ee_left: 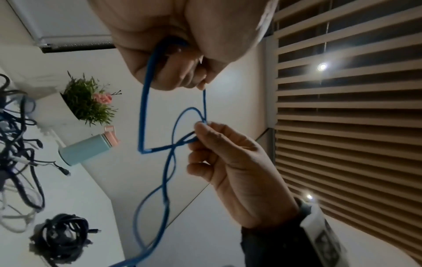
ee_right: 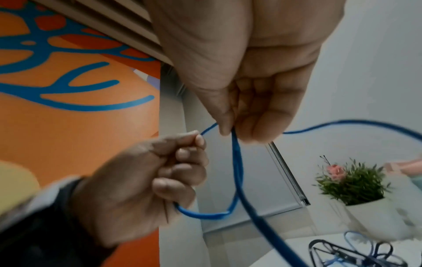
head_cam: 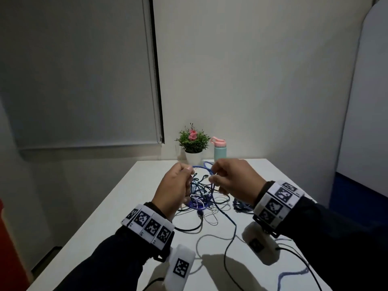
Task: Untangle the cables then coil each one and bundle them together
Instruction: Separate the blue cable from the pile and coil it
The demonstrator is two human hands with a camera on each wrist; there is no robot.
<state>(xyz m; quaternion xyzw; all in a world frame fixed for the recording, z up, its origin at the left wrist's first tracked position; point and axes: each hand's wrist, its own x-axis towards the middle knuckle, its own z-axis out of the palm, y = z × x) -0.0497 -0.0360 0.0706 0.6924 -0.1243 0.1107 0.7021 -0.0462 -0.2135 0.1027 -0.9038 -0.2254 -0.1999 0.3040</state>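
Observation:
A blue cable (ee_left: 142, 117) hangs in loops between my two hands above the white table (head_cam: 126, 196). My left hand (head_cam: 184, 175) is curled round one stretch of it, and the cable runs out below the fist (ee_right: 160, 180). My right hand (head_cam: 218, 177) pinches a crossing of the same cable between thumb and fingertips (ee_right: 228, 130). Below the hands the cable (head_cam: 228, 219) trails down into a tangle of blue, black and white cables (head_cam: 201, 198) lying on the table. The pinch point itself is hidden in the head view.
A coiled dark cable bundle (ee_left: 61, 236) lies on the table to the right of the tangle. A potted plant (head_cam: 193, 141) and a teal bottle with a pink lid (head_cam: 219, 151) stand at the table's far edge by the wall. Loose cable ends (head_cam: 291, 274) trail toward the near right edge.

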